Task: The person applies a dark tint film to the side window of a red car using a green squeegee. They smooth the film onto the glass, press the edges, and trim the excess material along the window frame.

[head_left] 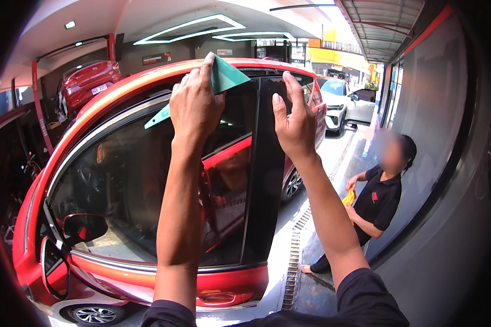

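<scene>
My left hand (195, 103) is closed around a green plastic squeegee (227, 77), a flat tool with a wide triangular end and a narrow point showing on the other side of the fist. It is raised before the upper part of the dark front door window (120, 180) of a red car (223, 283). I cannot tell whether the squeegee touches the glass. My right hand (299, 125) is up beside the black door pillar (264, 163), fingers stretched upward and thumb apart. Nothing shows in it. Whether it touches the door edge is unclear.
At right, a person (384, 196) in dark clothes holds a yellow cloth (349, 199). A floor drain grating (292, 261) runs alongside the car. Behind stands a white car (335, 101) with a door open. A side mirror (54, 267) juts out at left; another red car (90, 82) is raised on a lift.
</scene>
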A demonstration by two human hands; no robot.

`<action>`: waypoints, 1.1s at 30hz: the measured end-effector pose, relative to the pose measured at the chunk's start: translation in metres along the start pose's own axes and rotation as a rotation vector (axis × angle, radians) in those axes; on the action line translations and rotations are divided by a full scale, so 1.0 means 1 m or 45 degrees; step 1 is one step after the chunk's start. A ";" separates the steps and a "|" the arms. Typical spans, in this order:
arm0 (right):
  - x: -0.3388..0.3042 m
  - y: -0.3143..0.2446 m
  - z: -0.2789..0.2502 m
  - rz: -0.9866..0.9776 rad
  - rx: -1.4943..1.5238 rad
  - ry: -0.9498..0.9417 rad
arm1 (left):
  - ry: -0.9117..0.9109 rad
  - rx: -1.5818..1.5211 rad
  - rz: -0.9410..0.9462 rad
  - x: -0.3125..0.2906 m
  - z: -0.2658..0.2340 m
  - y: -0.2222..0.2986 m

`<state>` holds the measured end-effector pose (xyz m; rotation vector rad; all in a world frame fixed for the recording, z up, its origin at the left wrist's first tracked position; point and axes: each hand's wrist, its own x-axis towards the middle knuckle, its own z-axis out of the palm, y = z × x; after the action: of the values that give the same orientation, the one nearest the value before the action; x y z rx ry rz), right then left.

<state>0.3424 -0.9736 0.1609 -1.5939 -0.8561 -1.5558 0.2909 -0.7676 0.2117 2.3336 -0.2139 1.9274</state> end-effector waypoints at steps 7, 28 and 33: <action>0.042 0.021 0.018 0.561 0.667 -0.044 | 0.008 0.031 -0.001 -0.001 -0.003 0.001; 0.061 0.028 -0.015 0.953 0.919 -0.376 | 0.002 0.024 -0.016 -0.001 -0.003 0.000; 0.068 0.030 -0.010 0.916 0.657 -0.337 | 0.005 0.044 -0.009 -0.002 0.001 0.004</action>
<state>0.3656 -0.9998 0.2270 -1.4911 -0.6379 -0.5724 0.2905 -0.7711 0.2092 2.3486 -0.1735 1.9475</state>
